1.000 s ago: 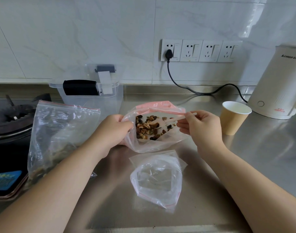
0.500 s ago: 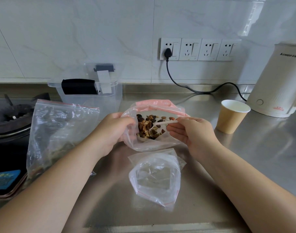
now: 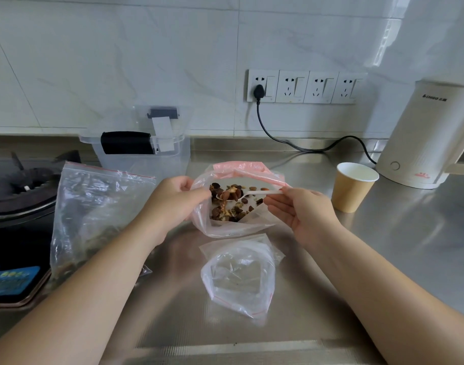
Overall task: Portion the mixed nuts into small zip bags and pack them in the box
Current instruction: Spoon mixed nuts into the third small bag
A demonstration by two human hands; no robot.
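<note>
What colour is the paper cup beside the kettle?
The paper cup is tan outside, white inside; the head view shows it.

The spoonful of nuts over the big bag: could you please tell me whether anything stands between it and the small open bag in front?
Nothing visible does. The spoon, pinched by the right hand, only has to clear the near wall of the big bag held by the left hand; the small bag gapes open on bare counter.

The white kettle at the right carries the brand name "CHIGO" in small dark letters near its top. Small red markings near its base are too blurred to read.
</note>
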